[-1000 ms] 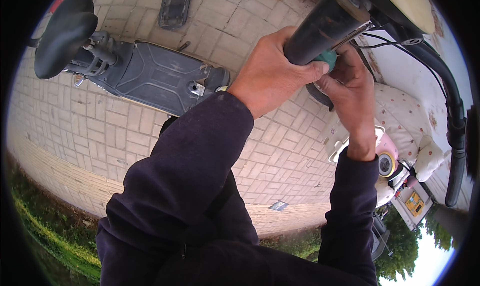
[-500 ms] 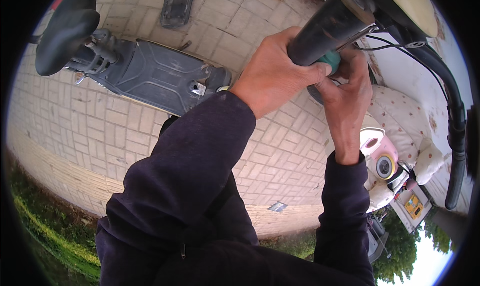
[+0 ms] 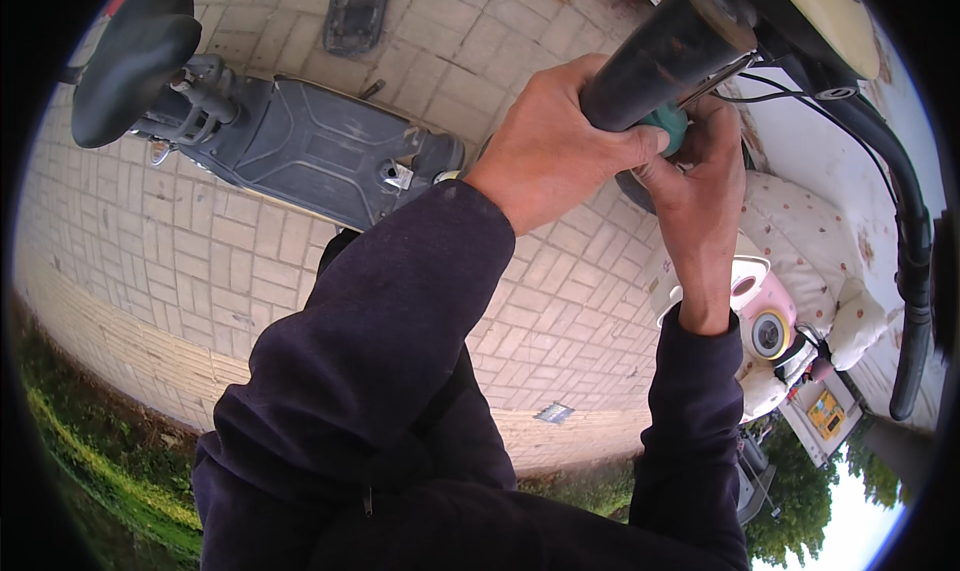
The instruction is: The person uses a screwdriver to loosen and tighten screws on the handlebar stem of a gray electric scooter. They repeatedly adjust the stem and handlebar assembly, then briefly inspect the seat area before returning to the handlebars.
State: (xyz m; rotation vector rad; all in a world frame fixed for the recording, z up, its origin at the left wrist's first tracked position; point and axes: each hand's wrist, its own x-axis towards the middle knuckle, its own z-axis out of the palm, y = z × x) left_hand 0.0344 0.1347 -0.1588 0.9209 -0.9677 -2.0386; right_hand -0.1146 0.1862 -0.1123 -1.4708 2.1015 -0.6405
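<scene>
Crowding black tube (image 3: 662, 56) at lower edge, right grip (image 3: 703, 176) around green object (image 3: 668, 124), left grip (image 3: 553, 139) unclear (broad paving (image 3: 570, 321) below)

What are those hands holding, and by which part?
Left hand grips the black cylindrical tube by its lower visible part; right hand is at a rounded green handle, the grip partly hidden.

Left forearm (image 3: 390, 281), dark-sleeved, slanting up and rightward from lower edge. Left wrist (image 3: 494, 203) showing bare; left grip (image 3: 555, 136) bending round, its back facing upward, left thumb (image 3: 645, 144) stretching rightward, fingertips hiding from view. Right forearm (image 3: 692, 421), also dark-sleeved, standing nearly upright. Right wrist (image 3: 706, 306) showing bare; right grip (image 3: 700, 171) leaning inward, right thumb (image 3: 657, 178) pointing up and leftward, fingers (image 3: 724, 121) curling. Both thumbs nearly meeting.
</scene>
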